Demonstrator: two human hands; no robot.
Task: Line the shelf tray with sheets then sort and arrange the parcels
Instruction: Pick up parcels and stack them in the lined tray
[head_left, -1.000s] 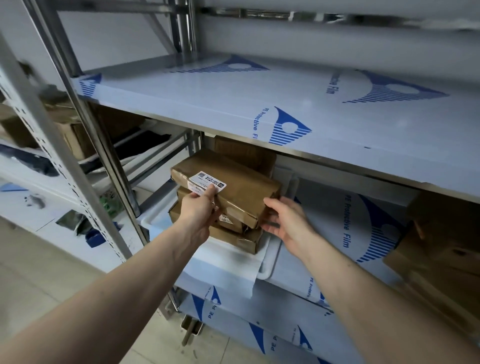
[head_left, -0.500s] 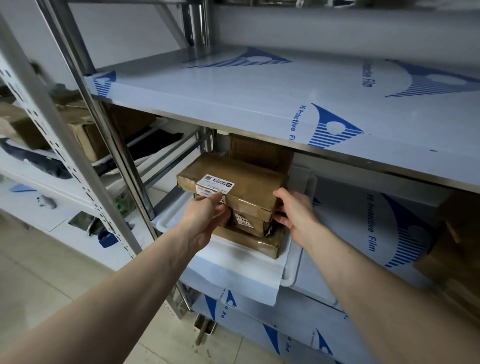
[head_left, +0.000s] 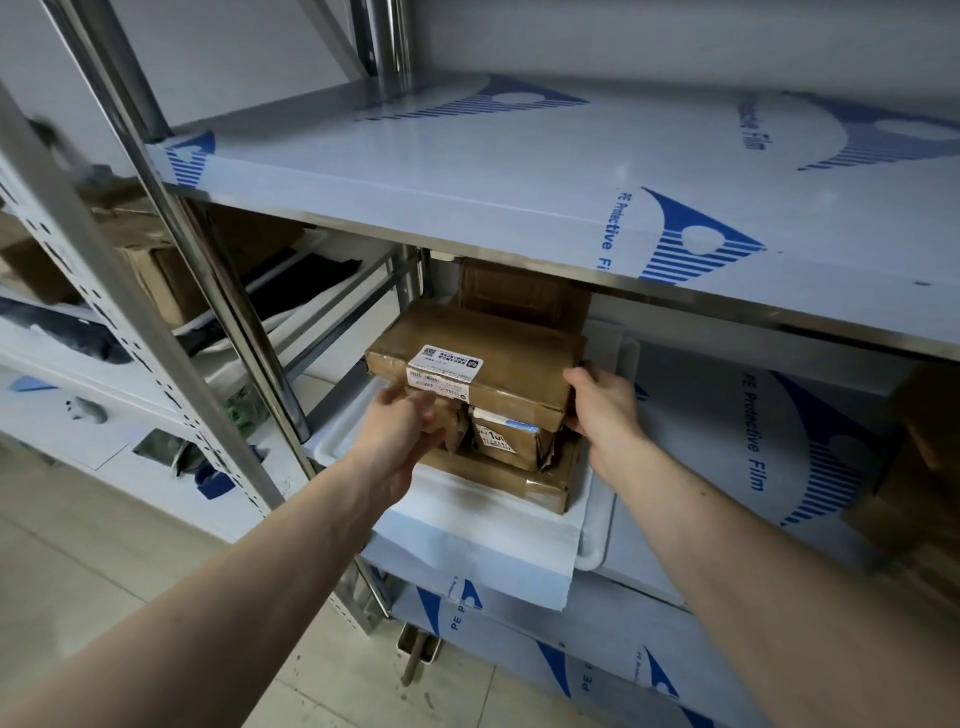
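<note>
Fingers (head_left: 415, 410) of the left hand (head_left: 400, 441) are curling up under the near left edge of the top parcel (head_left: 483, 364), just below its label (head_left: 444, 369); grasping it from beneath. Fingers (head_left: 574, 376) of the right hand (head_left: 605, 415) are wrapping the parcel's near right corner, clenched onto it.

Count: four brown parcels showing in the stack area. The top one is lying flat, wide, brown paper with a white printed label. A small parcel (head_left: 511, 441) with a torn white label is sitting under it. A flat bottom parcel (head_left: 540, 480) is carrying both. A fourth parcel (head_left: 524, 293) is standing further back, partly hidden by the shelf above.

One white tray (head_left: 602, 540) is holding the stack, on the middle shelf (head_left: 727, 467) at its left end. A pale blue-white sheet (head_left: 483, 556) is lining the tray and hanging over its near rim. Whether more than one sheet is lying there, cannot tell.
</note>
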